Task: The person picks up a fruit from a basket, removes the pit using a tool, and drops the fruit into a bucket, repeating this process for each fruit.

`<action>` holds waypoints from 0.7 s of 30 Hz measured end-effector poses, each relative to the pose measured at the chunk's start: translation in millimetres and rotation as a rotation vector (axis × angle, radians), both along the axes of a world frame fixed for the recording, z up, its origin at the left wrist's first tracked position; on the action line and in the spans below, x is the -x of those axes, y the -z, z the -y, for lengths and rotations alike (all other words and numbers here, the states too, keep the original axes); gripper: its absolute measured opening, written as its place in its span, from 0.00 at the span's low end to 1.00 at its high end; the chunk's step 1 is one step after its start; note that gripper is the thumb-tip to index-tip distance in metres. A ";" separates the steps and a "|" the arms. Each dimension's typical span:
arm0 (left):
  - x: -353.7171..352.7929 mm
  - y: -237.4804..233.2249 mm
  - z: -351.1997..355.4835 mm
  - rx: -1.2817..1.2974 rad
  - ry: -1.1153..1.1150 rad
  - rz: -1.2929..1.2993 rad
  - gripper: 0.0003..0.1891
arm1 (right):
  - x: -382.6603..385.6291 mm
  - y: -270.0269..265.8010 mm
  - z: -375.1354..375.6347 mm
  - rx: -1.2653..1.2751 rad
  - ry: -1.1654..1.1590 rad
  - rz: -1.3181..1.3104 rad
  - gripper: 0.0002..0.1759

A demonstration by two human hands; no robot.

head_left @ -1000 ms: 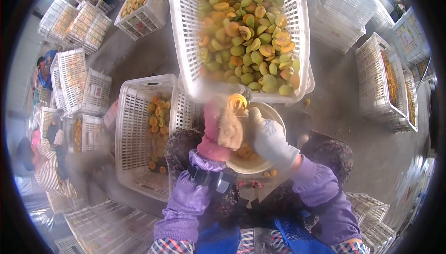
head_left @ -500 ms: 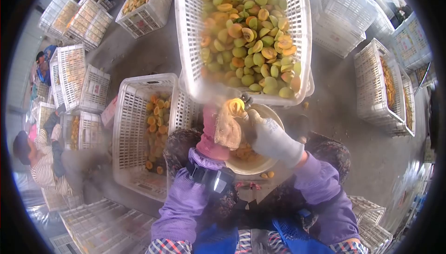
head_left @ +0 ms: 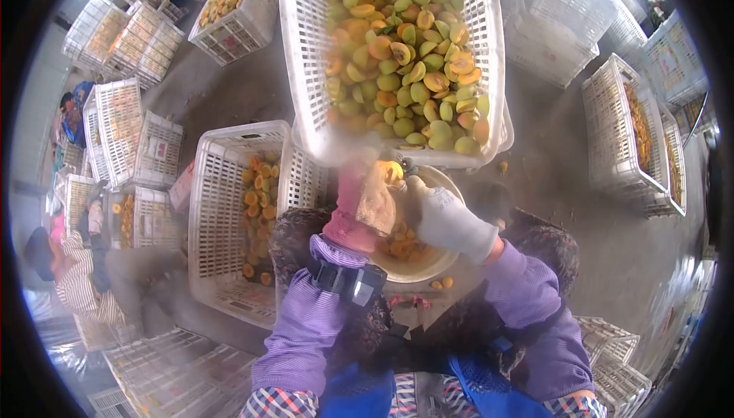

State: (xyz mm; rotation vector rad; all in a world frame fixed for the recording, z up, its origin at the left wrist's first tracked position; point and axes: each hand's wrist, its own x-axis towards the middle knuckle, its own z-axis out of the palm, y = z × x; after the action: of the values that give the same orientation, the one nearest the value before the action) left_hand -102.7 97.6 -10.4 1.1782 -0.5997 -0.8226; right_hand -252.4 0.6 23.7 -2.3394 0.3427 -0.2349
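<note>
My left hand (head_left: 365, 200), in a pink glove with a worn tan patch, is closed around a yellow-orange apricot half (head_left: 391, 171). Beside it, my right hand (head_left: 447, 215) wears a whitish glove, its fingers curled in close to the fruit. A small dark, rounded metal piece (head_left: 409, 165) shows at the right fingertips; haze hides what it belongs to. Both hands are above a pale round basin (head_left: 440, 265) with orange fruit pieces (head_left: 405, 248) in it. Just beyond them stands a white crate (head_left: 493, 58) full of halved green-and-orange apricots (head_left: 417, 58).
To the left, another white crate (head_left: 210, 211) holds orange apricot halves (head_left: 260, 196). Stacked crates (head_left: 623, 143) stand at the right, more (head_left: 141, 123) at the left. A person in a striped top (head_left: 88, 280) sits at far left. Loose fruit pieces (head_left: 442, 283) lie by the basin.
The view has shifted slightly, so the large crate appears a little higher and to the left. The apricot half shows less of its cut face. Both hands stay close together over the basin.
</note>
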 end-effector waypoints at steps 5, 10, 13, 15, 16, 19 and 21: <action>10.7 -35.4 -27.7 -0.094 -0.029 0.532 0.17 | 2.7 -31.8 3.0 -0.122 -0.016 -0.046 0.19; 5.8 -11.1 -26.7 0.117 0.051 -0.556 0.17 | 9.2 -20.4 -0.5 -0.099 0.004 -0.009 0.21; 14.8 -17.8 0.9 -0.071 -0.067 0.066 0.14 | 5.3 -1.9 -12.1 0.010 0.109 -0.020 0.23; 6.7 -5.5 12.0 -0.129 -0.104 0.238 0.12 | 2.2 11.2 -15.9 -0.017 0.164 -0.063 0.25; -7.0 25.2 14.8 -0.128 -0.096 0.141 0.13 | 0.9 31.2 -12.9 0.021 0.112 -0.028 0.26; -7.3 42.4 26.4 -0.140 -0.148 0.030 0.19 | 1.2 37.7 -0.5 -0.021 -0.009 0.055 0.23; -8.6 36.0 23.4 -0.138 -0.050 -0.149 0.18 | 3.4 4.3 3.8 -0.141 0.006 -0.035 0.19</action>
State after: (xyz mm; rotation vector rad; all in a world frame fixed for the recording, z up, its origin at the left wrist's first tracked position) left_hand -94.2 74.2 -46.4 1.2398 -0.3953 -0.9117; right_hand -255.7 -3.2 19.4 -2.2060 0.3718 -0.1676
